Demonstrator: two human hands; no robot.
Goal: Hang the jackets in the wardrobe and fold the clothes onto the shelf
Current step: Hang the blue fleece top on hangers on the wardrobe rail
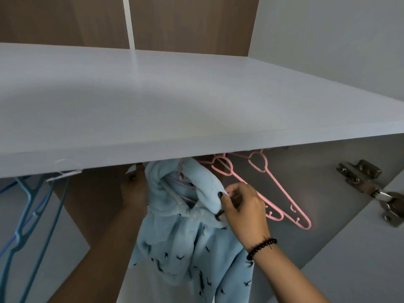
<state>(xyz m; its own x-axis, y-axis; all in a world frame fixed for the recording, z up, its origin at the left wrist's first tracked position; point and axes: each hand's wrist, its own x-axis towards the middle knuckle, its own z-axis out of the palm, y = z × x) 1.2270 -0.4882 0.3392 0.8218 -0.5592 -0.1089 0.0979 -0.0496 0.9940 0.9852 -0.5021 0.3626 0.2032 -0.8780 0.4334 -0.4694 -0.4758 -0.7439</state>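
A light blue fleece jacket [188,243] with small dark bird prints hangs on a pink hanger [184,182] just under the white wardrobe shelf [175,106]. The hanger's hook is hidden behind the shelf edge. My right hand [244,213], with a black bead bracelet at the wrist, pinches the jacket's hood or collar on its right side. My left hand [134,189] reaches up behind the jacket's left shoulder and is partly hidden by the fabric; its grip cannot be made out.
Two bare pink hangers [282,193] hang right of the jacket. Blue hangers [32,206] and a white one [63,171] hang at the left. A metal door hinge [371,184] sits on the right wall beside the open door.
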